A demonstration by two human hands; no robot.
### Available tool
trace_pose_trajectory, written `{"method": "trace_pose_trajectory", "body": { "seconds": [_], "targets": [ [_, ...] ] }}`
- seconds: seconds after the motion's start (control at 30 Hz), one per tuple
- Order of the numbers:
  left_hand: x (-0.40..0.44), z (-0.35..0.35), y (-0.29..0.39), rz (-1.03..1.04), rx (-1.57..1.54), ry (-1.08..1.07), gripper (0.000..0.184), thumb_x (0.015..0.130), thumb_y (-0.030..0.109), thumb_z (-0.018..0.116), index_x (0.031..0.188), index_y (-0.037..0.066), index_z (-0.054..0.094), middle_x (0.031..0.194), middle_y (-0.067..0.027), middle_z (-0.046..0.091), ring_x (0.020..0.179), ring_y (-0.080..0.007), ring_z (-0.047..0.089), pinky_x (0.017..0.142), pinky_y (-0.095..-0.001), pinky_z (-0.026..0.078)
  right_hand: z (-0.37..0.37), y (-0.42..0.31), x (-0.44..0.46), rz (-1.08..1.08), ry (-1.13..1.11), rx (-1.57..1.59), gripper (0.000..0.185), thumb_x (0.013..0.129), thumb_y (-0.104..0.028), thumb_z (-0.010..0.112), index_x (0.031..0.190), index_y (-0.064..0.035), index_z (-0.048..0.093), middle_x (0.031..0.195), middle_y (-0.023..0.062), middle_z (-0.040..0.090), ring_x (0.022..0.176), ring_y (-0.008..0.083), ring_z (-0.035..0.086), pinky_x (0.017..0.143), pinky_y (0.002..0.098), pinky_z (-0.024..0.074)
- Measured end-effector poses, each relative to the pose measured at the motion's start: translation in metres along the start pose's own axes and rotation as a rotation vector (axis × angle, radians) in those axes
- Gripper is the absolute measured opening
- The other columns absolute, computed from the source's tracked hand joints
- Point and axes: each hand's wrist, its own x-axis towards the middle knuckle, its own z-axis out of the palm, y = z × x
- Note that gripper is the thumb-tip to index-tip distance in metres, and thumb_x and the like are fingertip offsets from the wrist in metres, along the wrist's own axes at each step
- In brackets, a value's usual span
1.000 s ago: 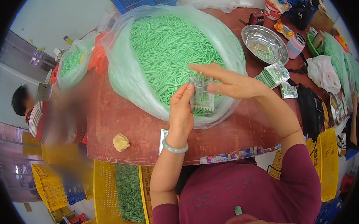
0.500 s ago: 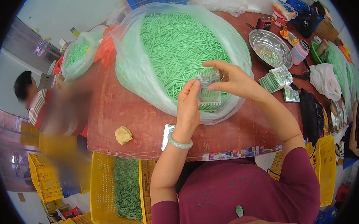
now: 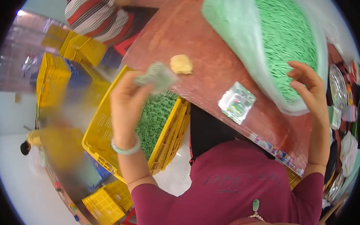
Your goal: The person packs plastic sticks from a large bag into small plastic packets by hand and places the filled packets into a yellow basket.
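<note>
My left hand (image 3: 126,98), with a pale green bangle at its wrist, is closed on a small clear packet (image 3: 160,77) of green sticks, smeared by motion. It is over the yellow crate (image 3: 168,146), which holds a mass of green packets (image 3: 152,129). My right hand (image 3: 312,89) has its fingers apart and holds nothing, above the edge of the large plastic bag (image 3: 239,34) full of thin green sticks (image 3: 287,47). A shiny printed packet (image 3: 237,102) lies on the red table (image 3: 205,87) between my hands.
A crumpled yellowish lump (image 3: 181,64) lies near the table's edge. Several yellow crates (image 3: 53,81) stand at the left. A person in a striped top (image 3: 92,12) is at the far side, another in yellow (image 3: 35,137) at left. A metal bowl (image 3: 337,87) is at right.
My view has turned left. My left hand has carried the packet from above the bag to over the crate. My right hand has let go of the packet and stayed near the bag.
</note>
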Motion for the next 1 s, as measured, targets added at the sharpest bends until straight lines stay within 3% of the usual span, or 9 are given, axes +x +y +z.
{"method": "trace_pose_trajectory", "body": {
  "seconds": [0.2, 0.4, 0.43, 0.47, 0.77, 0.8, 0.83, 0.9, 1.0],
  "targets": [
    [0.058, -0.151, -0.262, -0.266, 0.756, 0.082, 0.026, 0.080, 0.012, 0.068, 0.103, 0.003, 0.073, 0.086, -0.0157, 0.073, 0.078, -0.0261, 0.070, 0.071, -0.0370, 0.053, -0.004, 0.047, 0.015, 0.262, 0.000, -0.061, 0.033, 0.091, -0.001, 0.060, 0.124, -0.0019, 0.059, 0.093, -0.0009, 0.057, 0.085, 0.0048, 0.052, 0.074, 0.0198, 0.0411],
    [0.082, -0.092, -0.400, -0.175, 0.716, 0.432, 0.020, 0.082, 0.010, 0.060, 0.097, 0.003, 0.072, 0.087, -0.0240, 0.068, 0.083, -0.0419, 0.066, 0.075, -0.0460, 0.052, 0.003, 0.056, 0.014, 0.337, 0.048, -0.151, 0.033, 0.091, 0.000, 0.060, 0.124, -0.0015, 0.059, 0.093, -0.0016, 0.056, 0.086, 0.0057, 0.053, 0.076, 0.0204, 0.0413],
    [0.090, -0.086, -0.412, -0.233, 0.751, 0.393, 0.022, 0.082, 0.005, 0.065, 0.103, 0.003, 0.072, 0.086, -0.0212, 0.070, 0.078, -0.0334, 0.068, 0.073, -0.0412, 0.052, 0.002, 0.059, 0.012, 0.368, 0.076, -0.175, 0.034, 0.091, -0.001, 0.061, 0.124, -0.0019, 0.059, 0.094, -0.0018, 0.056, 0.087, 0.0062, 0.053, 0.078, 0.0210, 0.0418],
    [0.094, -0.077, -0.423, -0.279, 0.788, 0.377, 0.015, 0.084, 0.006, 0.060, 0.093, 0.001, 0.071, 0.089, -0.0244, 0.068, 0.085, -0.0432, 0.066, 0.077, -0.0454, 0.053, 0.004, 0.058, 0.013, 0.360, 0.077, -0.177, 0.034, 0.091, -0.001, 0.061, 0.124, -0.0019, 0.059, 0.094, -0.0018, 0.056, 0.087, 0.0062, 0.053, 0.078, 0.0210, 0.0418],
    [0.095, -0.065, -0.427, -0.406, 0.662, 0.191, 0.040, 0.075, 0.005, 0.063, 0.114, -0.001, 0.065, 0.106, -0.0255, 0.068, 0.101, -0.0417, 0.063, 0.091, -0.0448, 0.048, -0.005, 0.063, 0.001, 0.425, 0.090, -0.404, 0.030, 0.089, -0.003, 0.063, 0.120, -0.0013, 0.063, 0.093, 0.0033, 0.063, 0.085, 0.0098, 0.059, 0.077, 0.0259, 0.0477],
    [0.095, -0.075, -0.423, -0.366, 0.790, 0.248, 0.039, 0.073, 0.004, 0.062, 0.111, -0.002, 0.066, 0.099, -0.0259, 0.068, 0.092, -0.0423, 0.064, 0.086, -0.0441, 0.050, -0.006, 0.065, -0.003, 0.359, 0.097, -0.444, 0.029, 0.089, -0.005, 0.064, 0.118, -0.0007, 0.063, 0.095, 0.0051, 0.065, 0.086, 0.0114, 0.060, 0.078, 0.0269, 0.0487],
    [0.090, -0.085, -0.401, -0.025, 0.883, 0.300, 0.036, 0.073, 0.005, 0.062, 0.107, -0.003, 0.067, 0.090, -0.0259, 0.068, 0.080, -0.0396, 0.064, 0.076, -0.0433, 0.051, -0.010, 0.065, -0.006, 0.316, 0.120, -0.512, 0.028, 0.089, -0.006, 0.065, 0.116, 0.0000, 0.064, 0.096, 0.0069, 0.066, 0.088, 0.0130, 0.061, 0.079, 0.0278, 0.0497],
    [0.092, -0.108, -0.395, -0.208, 0.761, 0.430, 0.022, 0.083, 0.008, 0.062, 0.100, -0.004, 0.070, 0.084, -0.0183, 0.070, 0.071, -0.0298, 0.063, 0.069, -0.0419, 0.050, -0.029, 0.052, -0.015, 0.259, 0.188, -0.631, 0.025, 0.089, -0.007, 0.064, 0.112, 0.0017, 0.065, 0.100, 0.0100, 0.068, 0.091, 0.0163, 0.064, 0.083, 0.0291, 0.0502],
    [0.104, -0.149, -0.372, 0.008, 0.623, 0.541, 0.031, 0.091, 0.008, 0.057, 0.118, -0.006, 0.063, 0.113, -0.0212, 0.067, 0.098, -0.0306, 0.065, 0.091, -0.0348, 0.051, -0.068, 0.071, -0.047, 0.265, 0.402, -0.640, 0.022, 0.088, -0.004, 0.064, 0.110, -0.0006, 0.066, 0.098, 0.0080, 0.069, 0.090, 0.0155, 0.065, 0.081, 0.0295, 0.0507]
  ]
}}
